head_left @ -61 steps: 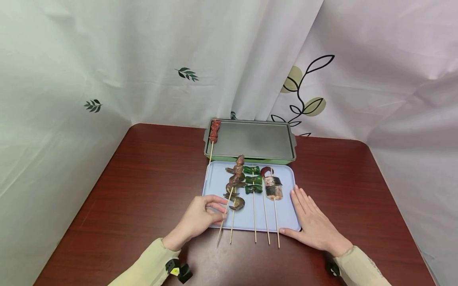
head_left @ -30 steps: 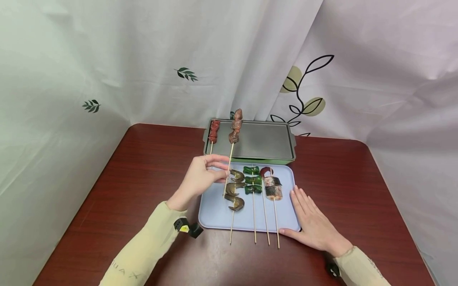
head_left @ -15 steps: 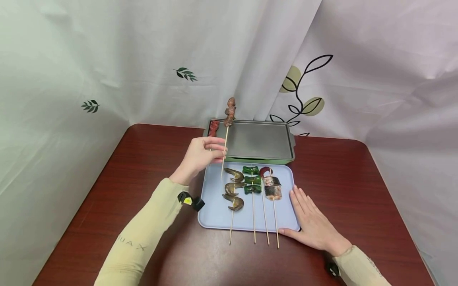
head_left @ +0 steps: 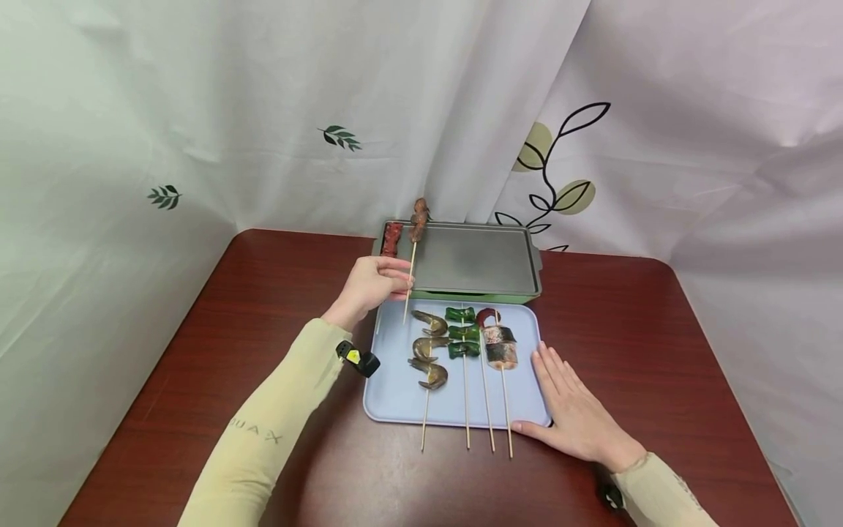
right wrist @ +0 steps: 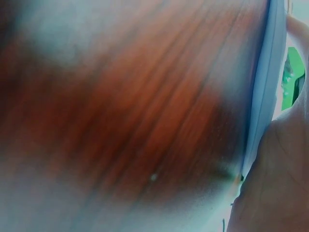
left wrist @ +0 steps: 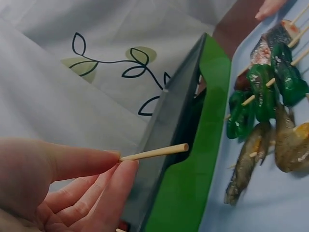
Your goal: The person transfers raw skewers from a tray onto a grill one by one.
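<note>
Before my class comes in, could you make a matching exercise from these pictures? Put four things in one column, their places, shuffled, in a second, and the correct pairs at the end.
Column 1
1. Brown meat skewer
2. Red meat skewer
3. Skewer of green pieces
4. Right hand

Column 2
A. On the blue tray, just right of the shrimp skewer
B. At the right-hand edge of the blue tray
C. Pinched by the left hand
D. At the left end of the grey plate

Pairs: 1-C, 2-D, 3-A, 4-B
</note>
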`<state>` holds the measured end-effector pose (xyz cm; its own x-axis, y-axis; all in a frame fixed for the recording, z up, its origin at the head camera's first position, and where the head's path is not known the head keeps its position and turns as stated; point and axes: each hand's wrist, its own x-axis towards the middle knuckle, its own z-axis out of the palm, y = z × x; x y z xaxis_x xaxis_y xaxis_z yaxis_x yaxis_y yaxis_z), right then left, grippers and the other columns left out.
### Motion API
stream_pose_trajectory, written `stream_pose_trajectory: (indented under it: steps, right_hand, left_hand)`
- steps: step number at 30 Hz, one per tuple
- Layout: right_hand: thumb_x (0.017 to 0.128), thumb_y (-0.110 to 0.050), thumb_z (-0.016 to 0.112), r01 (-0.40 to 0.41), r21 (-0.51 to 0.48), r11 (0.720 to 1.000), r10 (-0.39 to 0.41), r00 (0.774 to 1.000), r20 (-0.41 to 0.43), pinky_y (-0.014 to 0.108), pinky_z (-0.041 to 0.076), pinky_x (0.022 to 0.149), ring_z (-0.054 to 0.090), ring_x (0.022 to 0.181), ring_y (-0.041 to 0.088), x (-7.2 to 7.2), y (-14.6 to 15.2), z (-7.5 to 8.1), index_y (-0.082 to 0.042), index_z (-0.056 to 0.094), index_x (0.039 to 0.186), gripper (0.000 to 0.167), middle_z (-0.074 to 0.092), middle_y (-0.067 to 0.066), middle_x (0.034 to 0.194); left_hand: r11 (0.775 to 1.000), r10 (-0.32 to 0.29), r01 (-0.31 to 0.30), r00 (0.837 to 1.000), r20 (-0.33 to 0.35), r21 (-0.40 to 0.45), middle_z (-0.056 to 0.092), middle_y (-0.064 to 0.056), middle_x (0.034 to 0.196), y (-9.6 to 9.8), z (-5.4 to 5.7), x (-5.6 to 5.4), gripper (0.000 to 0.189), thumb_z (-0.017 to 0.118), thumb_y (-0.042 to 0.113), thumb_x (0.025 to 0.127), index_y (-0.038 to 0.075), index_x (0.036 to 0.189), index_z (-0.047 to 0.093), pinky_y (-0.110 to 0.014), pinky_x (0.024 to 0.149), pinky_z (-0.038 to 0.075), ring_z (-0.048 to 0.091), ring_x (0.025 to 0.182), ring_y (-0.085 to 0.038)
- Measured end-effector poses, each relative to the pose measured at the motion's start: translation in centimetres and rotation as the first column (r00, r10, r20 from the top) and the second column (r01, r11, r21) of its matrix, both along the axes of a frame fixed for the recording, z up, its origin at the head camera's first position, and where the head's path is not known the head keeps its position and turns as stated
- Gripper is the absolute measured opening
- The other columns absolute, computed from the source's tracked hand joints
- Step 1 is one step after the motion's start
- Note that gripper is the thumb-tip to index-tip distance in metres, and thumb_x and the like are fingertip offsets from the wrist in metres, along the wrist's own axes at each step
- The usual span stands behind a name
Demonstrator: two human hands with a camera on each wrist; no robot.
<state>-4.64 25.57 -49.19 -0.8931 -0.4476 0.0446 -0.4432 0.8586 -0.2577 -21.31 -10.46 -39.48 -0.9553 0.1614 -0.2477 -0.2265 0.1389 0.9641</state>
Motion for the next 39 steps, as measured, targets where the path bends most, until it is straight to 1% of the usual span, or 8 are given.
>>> stream_pose_trajectory:
  steps: [4,9,14,20,28,32,35,39]
  right_hand:
    - [0.087,-0.074,0.062,0.005,0.002,1.0,-0.005,1.0,0.002,0.049,0.016,0.124,0.014,0.151,0.041,0.0,0.0,0.1,0.007,0.022,0.158,0.115,0.012,0.024,0.166]
    - [0.087,-0.074,0.062,0.009,0.004,1.0,-0.009,1.0,0.006,0.054,0.021,0.121,0.014,0.151,0.041,0.1,0.0,0.2,0.007,0.022,0.158,0.115,0.012,0.024,0.166]
    - [0.087,-0.075,0.061,0.012,0.006,1.0,-0.013,1.0,0.014,0.054,0.021,0.121,0.014,0.151,0.041,0.1,-0.1,0.2,0.007,0.022,0.158,0.115,0.012,0.024,0.166]
    - [0.087,-0.074,0.062,0.011,0.005,1.0,-0.011,1.0,0.012,0.054,0.021,0.121,0.014,0.151,0.041,0.1,-0.1,0.2,0.007,0.022,0.158,0.115,0.013,0.024,0.166]
    - [0.087,-0.074,0.062,0.012,-0.001,1.0,-0.012,1.0,0.02,0.053,0.02,0.122,0.014,0.151,0.041,0.1,-0.2,0.3,0.007,0.021,0.158,0.115,0.012,0.024,0.166]
    - [0.087,-0.074,0.062,0.011,-0.004,1.0,-0.011,1.0,0.018,0.052,0.019,0.122,0.014,0.151,0.041,0.1,-0.2,0.2,0.007,0.021,0.158,0.115,0.012,0.024,0.166]
    - [0.087,-0.073,0.063,0.009,-0.004,1.0,-0.009,1.0,0.012,0.053,0.02,0.122,0.014,0.151,0.042,0.1,-0.2,0.2,0.008,0.022,0.157,0.115,0.012,0.024,0.166]
    - [0.087,-0.073,0.063,0.008,-0.001,1.0,-0.008,1.0,0.01,0.053,0.02,0.122,0.014,0.151,0.042,0.1,-0.2,0.3,0.008,0.022,0.157,0.115,0.012,0.025,0.166]
  left_hand:
    - [1.0,0.007,-0.006,1.0,0.02,-0.012,0.073,-0.022,0.106,0.0,-0.5,0.4,0.034,0.07,-0.009,0.091,-0.006,0.125,0.066,-0.041,0.08,0.062,0.074,0.088,-0.025]
    - [0.999,0.027,-0.026,0.998,0.051,-0.027,0.073,-0.022,0.103,-0.1,-0.9,0.8,0.034,0.072,-0.011,0.089,-0.008,0.123,0.067,-0.035,0.073,0.063,0.074,0.086,-0.024]
    - [0.998,0.033,-0.029,0.997,0.066,-0.061,0.074,-0.022,0.1,-0.1,-1.1,0.9,0.034,0.072,-0.01,0.089,-0.009,0.122,0.067,-0.037,0.076,0.063,0.074,0.083,-0.022]
    - [0.993,0.032,-0.024,0.997,0.069,-0.114,0.074,-0.021,0.1,-0.1,-1.0,0.9,0.035,0.073,-0.009,0.089,-0.008,0.123,0.066,-0.034,0.074,0.063,0.073,0.081,-0.018]
    - [0.988,0.051,-0.041,0.996,0.068,-0.149,0.074,-0.02,0.102,0.0,-0.8,0.9,0.035,0.071,-0.006,0.092,-0.006,0.127,0.065,-0.029,0.07,0.063,0.074,0.083,-0.022]
    - [0.985,0.057,-0.046,0.997,0.058,-0.165,0.074,-0.02,0.101,0.0,-0.6,0.9,0.037,0.071,-0.006,0.091,-0.005,0.127,0.065,-0.028,0.069,0.063,0.073,0.08,-0.02]
    - [0.982,0.053,-0.043,0.997,0.051,-0.181,0.074,-0.019,0.101,-0.1,-0.4,0.9,0.037,0.071,-0.007,0.09,-0.005,0.127,0.065,-0.03,0.07,0.063,0.073,0.077,-0.018]
    - [0.977,0.038,-0.027,0.998,0.051,-0.209,0.075,-0.018,0.101,-0.2,-0.3,1.1,0.038,0.072,-0.004,0.09,-0.004,0.128,0.066,-0.038,0.077,0.063,0.073,0.075,-0.018]
